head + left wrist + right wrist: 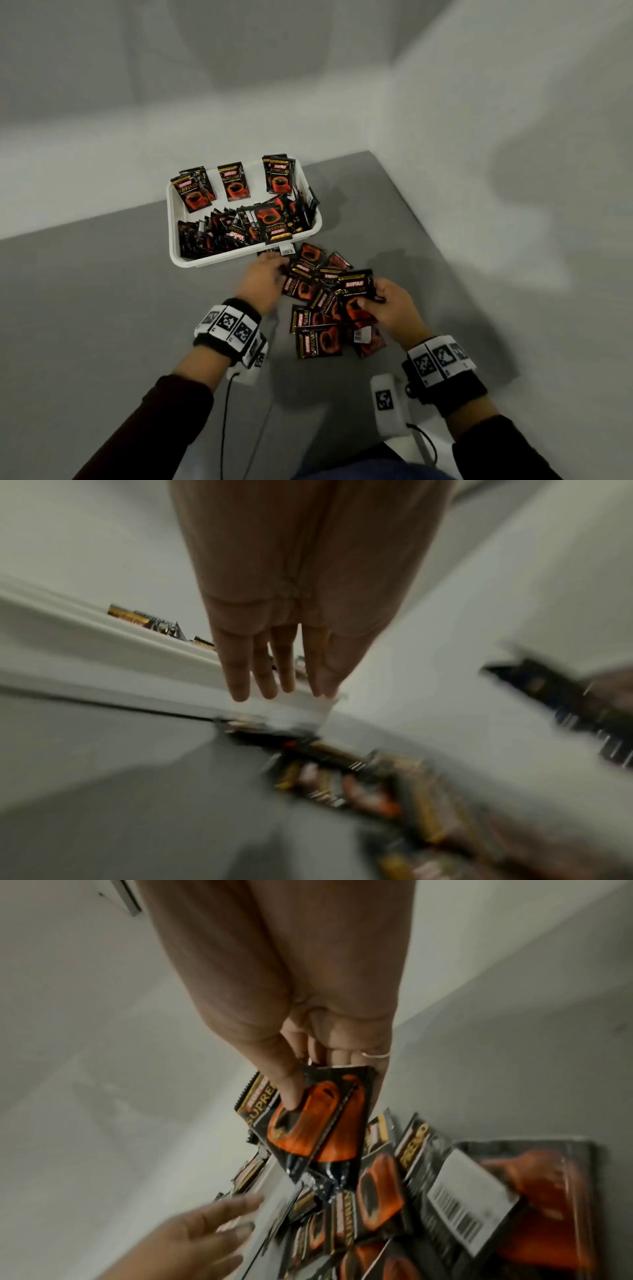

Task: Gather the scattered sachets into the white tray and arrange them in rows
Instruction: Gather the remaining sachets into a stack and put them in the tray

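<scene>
Here, the right hand [388, 305] pinches two glossy black-and-orange coffee sachets [318, 1123] above the loose pile [322, 308] on the grey table [102, 308], near the rectangular white plastic tray [317, 228]; left hand [263, 281] fingers [240, 674] straight.

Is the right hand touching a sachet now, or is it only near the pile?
Touching. In the right wrist view the right hand pinches sachets, thumb pressed on the printed front, fingers behind. The head view agrees.
</scene>
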Demonstrator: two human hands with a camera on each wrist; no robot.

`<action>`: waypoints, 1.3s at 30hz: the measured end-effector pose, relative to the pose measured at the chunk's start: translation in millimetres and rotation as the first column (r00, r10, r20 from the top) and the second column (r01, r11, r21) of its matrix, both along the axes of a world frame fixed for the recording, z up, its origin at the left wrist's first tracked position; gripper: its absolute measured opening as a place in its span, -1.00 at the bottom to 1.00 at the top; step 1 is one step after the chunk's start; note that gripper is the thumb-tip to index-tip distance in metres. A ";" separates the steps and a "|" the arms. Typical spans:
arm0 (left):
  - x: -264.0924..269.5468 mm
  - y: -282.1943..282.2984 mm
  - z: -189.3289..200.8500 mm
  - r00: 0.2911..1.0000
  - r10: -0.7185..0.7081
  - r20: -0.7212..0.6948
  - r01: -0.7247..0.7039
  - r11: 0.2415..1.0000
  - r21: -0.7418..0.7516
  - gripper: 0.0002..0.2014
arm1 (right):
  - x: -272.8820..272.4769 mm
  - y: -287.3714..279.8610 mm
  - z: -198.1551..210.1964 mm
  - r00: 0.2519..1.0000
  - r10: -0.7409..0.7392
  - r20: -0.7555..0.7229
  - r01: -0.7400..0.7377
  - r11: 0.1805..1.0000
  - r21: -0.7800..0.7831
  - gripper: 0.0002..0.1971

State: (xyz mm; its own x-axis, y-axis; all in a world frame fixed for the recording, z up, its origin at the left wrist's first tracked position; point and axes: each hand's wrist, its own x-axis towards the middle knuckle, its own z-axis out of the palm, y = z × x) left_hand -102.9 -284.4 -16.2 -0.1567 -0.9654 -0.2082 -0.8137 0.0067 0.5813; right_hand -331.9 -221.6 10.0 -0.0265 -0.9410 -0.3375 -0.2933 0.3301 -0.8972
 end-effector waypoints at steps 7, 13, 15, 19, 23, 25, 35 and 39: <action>17.9 -28.0 -27.3 0.913 -0.047 0.405 0.041 0.999 0.023 -0.46 | -23.2 -18.2 -4.6 1.000 0.000 0.004 0.000 1.000 -0.001 -0.76; 31.4 -4.2 -35.6 0.930 -0.050 0.364 0.082 0.994 -0.072 -0.62 | -18.5 -26.3 -8.3 0.991 -0.013 0.132 0.000 0.995 0.099 -0.67; 41.7 5.4 -33.1 0.953 -0.025 0.302 0.051 0.996 -0.078 -0.65 | -16.0 -28.7 -8.0 0.988 -0.017 0.155 0.000 0.994 0.110 -0.68; 53.4 23.0 -10.9 0.990 0.076 0.121 -0.064 0.993 -0.097 -0.77 | -4.5 -32.4 -3.7 0.997 0.050 0.064 -0.053 0.997 0.056 -0.71; 56.2 36.6 23.6 0.953 0.222 -0.206 -0.257 0.953 -0.159 -0.81 | 9.5 -34.4 1.7 0.992 0.122 -0.040 -0.123 0.992 -0.028 -0.62; 54.6 44.7 44.4 0.900 0.201 -0.386 -0.264 0.957 -0.119 -0.79 | 18.7 -33.1 5.6 0.991 0.133 -0.003 -0.133 0.990 -0.054 -0.58; 40.7 72.7 61.6 0.860 0.123 -0.494 -0.188 0.978 -0.084 -0.89 | 74.1 -16.4 27.3 0.944 0.322 0.068 -0.306 0.936 -0.175 -0.65; 33.9 83.9 48.1 0.750 0.265 -0.606 -0.341 0.940 -0.011 -0.74 | 99.0 -2.3 29.4 0.914 0.404 0.046 -0.383 0.894 -0.233 -0.71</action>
State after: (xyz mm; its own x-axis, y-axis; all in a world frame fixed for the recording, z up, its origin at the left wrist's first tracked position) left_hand -69.1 -200.5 31.9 0.0933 -0.9938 -0.0600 -0.2832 -0.0843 0.9554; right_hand -232.9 -223.9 39.4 0.3820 -0.9176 -0.1098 -0.2730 0.0014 -0.9620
